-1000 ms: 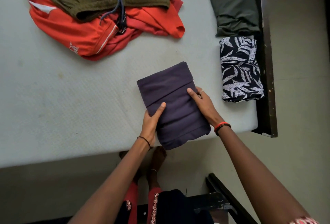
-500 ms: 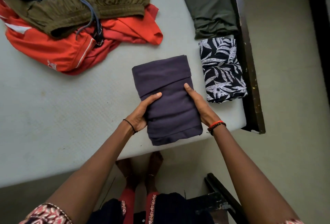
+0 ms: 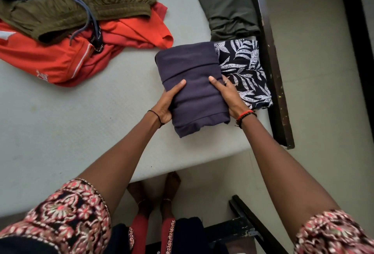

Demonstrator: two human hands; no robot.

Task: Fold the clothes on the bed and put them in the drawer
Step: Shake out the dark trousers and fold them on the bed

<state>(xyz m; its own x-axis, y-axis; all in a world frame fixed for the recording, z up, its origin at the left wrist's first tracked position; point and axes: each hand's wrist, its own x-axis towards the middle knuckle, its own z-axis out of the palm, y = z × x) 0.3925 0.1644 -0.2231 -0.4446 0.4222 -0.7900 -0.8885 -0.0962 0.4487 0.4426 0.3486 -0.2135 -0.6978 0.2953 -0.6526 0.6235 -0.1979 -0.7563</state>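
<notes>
Unfolded heap (image 3: 66, 37) of orange, olive and navy garments is seen well to the left of the purple bundle (image 3: 192, 88), on the bed (image 3: 60, 132). Left hand (image 3: 169, 103) is clamped on the bundle's left edge, thumb on top, fingers underneath. Bundle is folded, lying near the bed's front edge, just beside the leaf-print bundle (image 3: 247, 71) and apparently touching it. Right hand (image 3: 228, 97) is clamped on the right edge likewise. Dark green bundle (image 3: 226, 5) lies beyond the leaf-print one. Purple fabric is judged soft, light and floppy; support from both sides, fingers beneath, is advised lest folds slip.
</notes>
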